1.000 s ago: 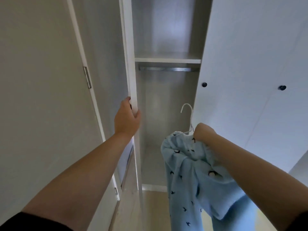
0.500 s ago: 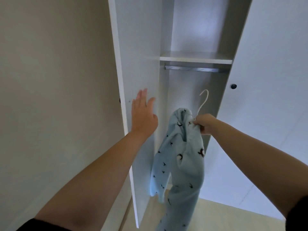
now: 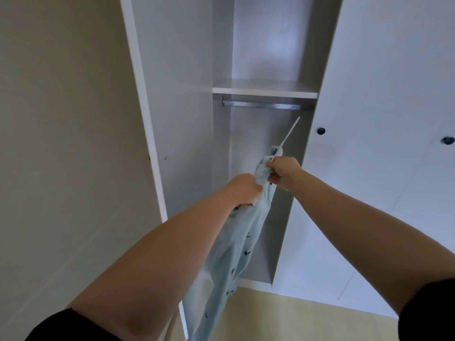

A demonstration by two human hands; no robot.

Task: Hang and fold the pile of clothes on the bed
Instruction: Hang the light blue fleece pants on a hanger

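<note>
Below the rail (image 3: 263, 105), left hand (image 3: 242, 190), off the door (image 3: 172, 94), now grips the garment (image 3: 236, 254) right hand (image 3: 283, 172) clutches.

left hand (image 3: 243, 187) now on garment (image 3: 236, 242)

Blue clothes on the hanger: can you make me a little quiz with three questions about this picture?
1. True or false: the white hanger has its hook below the metal rail, not on it yet.
2. The blue garment is gripped by: A one hand, B both hands, C no hand.
3. Fill in: the rail sits just under a white ____.
Key: 1 true; 2 B, left hand and right hand; 3 shelf.
</note>
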